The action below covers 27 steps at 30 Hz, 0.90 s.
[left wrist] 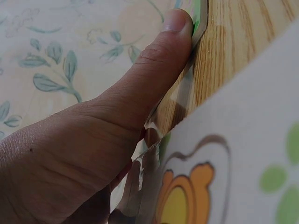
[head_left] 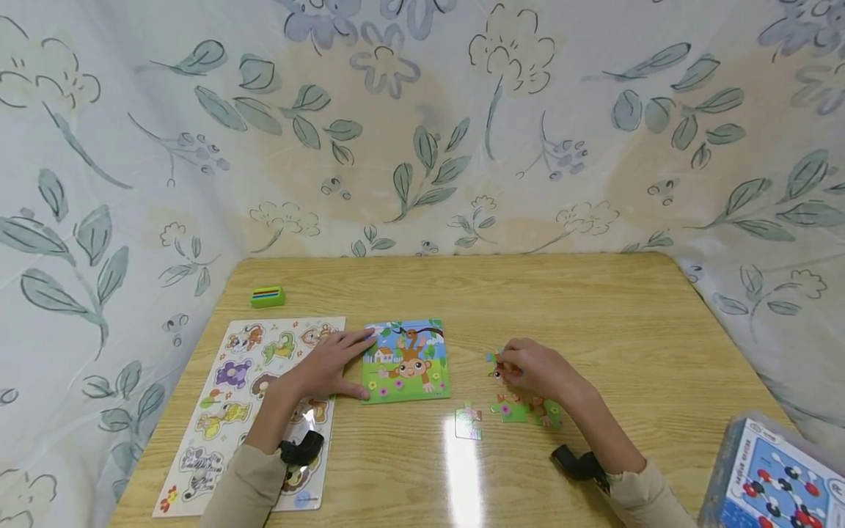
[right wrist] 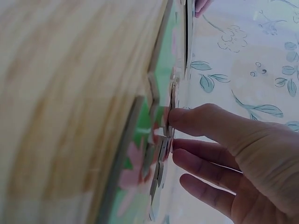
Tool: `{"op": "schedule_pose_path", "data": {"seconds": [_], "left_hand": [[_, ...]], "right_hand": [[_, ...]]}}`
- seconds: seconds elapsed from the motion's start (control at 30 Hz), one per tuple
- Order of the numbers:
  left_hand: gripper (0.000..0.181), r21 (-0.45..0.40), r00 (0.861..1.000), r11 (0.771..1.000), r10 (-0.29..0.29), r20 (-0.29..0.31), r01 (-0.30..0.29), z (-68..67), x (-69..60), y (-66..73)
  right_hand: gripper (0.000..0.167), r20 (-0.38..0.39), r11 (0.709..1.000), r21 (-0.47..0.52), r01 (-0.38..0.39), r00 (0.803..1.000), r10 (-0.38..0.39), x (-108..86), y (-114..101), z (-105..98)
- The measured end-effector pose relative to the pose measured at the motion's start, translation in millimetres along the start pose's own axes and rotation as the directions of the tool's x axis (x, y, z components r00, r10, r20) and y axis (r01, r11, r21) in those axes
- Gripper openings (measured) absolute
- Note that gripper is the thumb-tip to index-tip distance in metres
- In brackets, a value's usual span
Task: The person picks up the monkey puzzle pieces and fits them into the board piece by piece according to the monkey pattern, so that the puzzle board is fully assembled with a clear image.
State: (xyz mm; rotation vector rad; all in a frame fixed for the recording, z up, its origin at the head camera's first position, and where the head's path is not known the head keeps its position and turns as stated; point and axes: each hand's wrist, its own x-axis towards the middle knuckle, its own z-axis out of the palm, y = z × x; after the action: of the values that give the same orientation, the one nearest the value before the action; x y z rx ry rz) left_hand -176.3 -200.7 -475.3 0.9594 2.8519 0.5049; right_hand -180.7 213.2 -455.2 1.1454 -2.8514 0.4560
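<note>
A square jigsaw picture (head_left: pixel 405 363) of a monkey hanging from a branch lies on the table. My left hand (head_left: pixel 328 364) rests at its left side, the fingers on the upper edge and the thumb near the lower corner; the thumb (left wrist: pixel 163 51) also shows large in the left wrist view. To the right, my right hand (head_left: pixel 538 369) pinches a puzzle piece (head_left: pixel 498 372) bearing part of a monkey face, low over the table. Just below it lie more puzzle pieces (head_left: pixel 513 413) in green and brown. A separate piece (head_left: pixel 469 424) lies to their left under glare.
A white animal board (head_left: pixel 218 352) lies partly beneath my left forearm. Behind it stands a small green block (head_left: pixel 267 296) with coloured stripes. At the front right corner is a plastic box (head_left: pixel 779 477) with a molecule picture. A floral cloth (head_left: pixel 422 147) hangs behind the table.
</note>
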Motion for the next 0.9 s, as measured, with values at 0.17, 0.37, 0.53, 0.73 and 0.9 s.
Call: {"op": "schedule_pose_path", "data": {"seconds": [0.17,0.37,0.53,0.73,0.9], "left_hand": [[0.1,-0.005,1.0,1.0,-0.009,-0.002,0.009,-0.2,0.6,-0.6],[0.1,0.0,1.0,1.0,-0.015,0.006,0.015,2.6,-0.4,-2.7],[0.1,-0.006,1.0,1.0,-0.02,0.018,0.02,2.5,0.1,-3.9],[0.099,-0.01,1.0,1.0,-0.01,0.012,0.01,0.8,0.2,-1.9],[0.099,-0.003,1.0,1.0,0.0,0.005,0.0,-0.1,-0.7,-0.1]], "right_hand": [[0.012,0.008,0.999,-0.034,-0.005,1.0,0.005,1.0,0.1,0.2],[0.009,0.013,0.998,-0.056,0.002,1.0,-0.001,1.1,-1.3,1.7],[0.006,-0.004,0.999,-0.042,0.005,1.0,-0.005,2.2,-2.7,1.6],[0.004,-0.017,0.998,-0.057,0.03,0.999,-0.031,3.6,-3.5,1.1],[0.008,-0.008,1.0,-0.013,0.016,1.0,-0.017,3.3,-5.5,0.7]]}}
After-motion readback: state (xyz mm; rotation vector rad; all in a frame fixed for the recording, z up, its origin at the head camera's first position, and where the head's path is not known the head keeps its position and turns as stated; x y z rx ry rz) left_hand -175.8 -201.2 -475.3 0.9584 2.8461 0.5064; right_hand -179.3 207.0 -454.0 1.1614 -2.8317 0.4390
